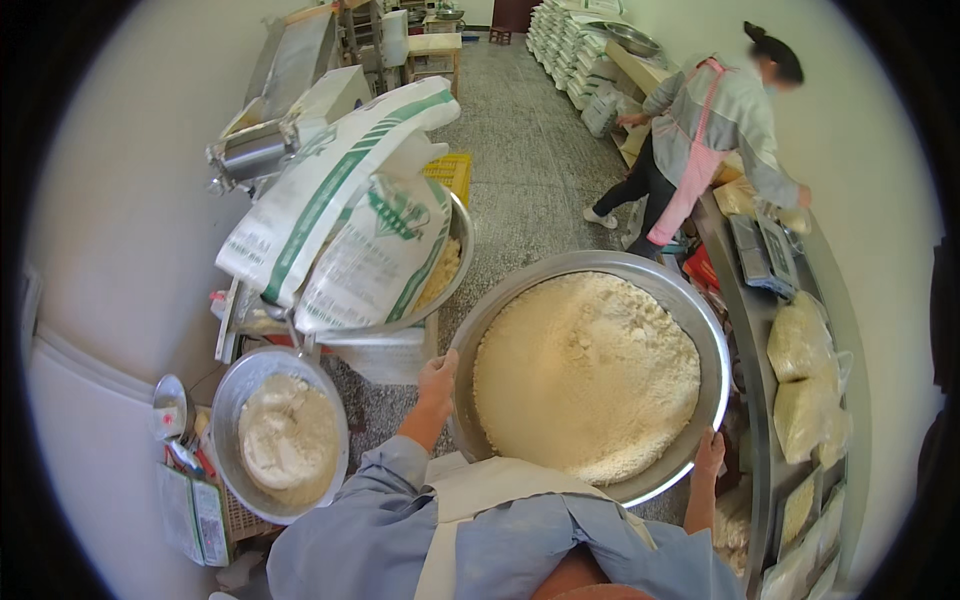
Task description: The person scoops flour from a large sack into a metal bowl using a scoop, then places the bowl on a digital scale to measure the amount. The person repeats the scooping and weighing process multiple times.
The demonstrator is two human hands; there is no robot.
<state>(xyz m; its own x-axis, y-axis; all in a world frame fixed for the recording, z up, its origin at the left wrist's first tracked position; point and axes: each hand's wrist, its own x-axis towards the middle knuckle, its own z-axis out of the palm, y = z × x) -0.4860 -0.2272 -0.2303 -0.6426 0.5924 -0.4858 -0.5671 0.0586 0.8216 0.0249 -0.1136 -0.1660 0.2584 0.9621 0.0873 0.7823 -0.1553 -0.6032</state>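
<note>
A large round metal basin [722, 372] is held in front of my body, filled with a pale, crumbly, flour-like mass [590, 370]. My left hand [437, 384] grips its left rim, fingers closed round the edge. On the opposite side, my right hand [710, 452] is closed on the lower right rim. To the left stands a smaller metal basin [342, 430] with a mound of white powder [285, 435] in it. Beyond that, white and green woven sacks [375, 245] lie over another metal basin [466, 235] with more crumbly material.
A long metal counter [765, 400] on the right carries clear bags of pale goods [800, 370] and a scale [765, 250]. Another person [700, 130] in a pink apron leans over it. Stacked white sacks [560, 50] line the far wall. A roller machine [255, 150] stands at left.
</note>
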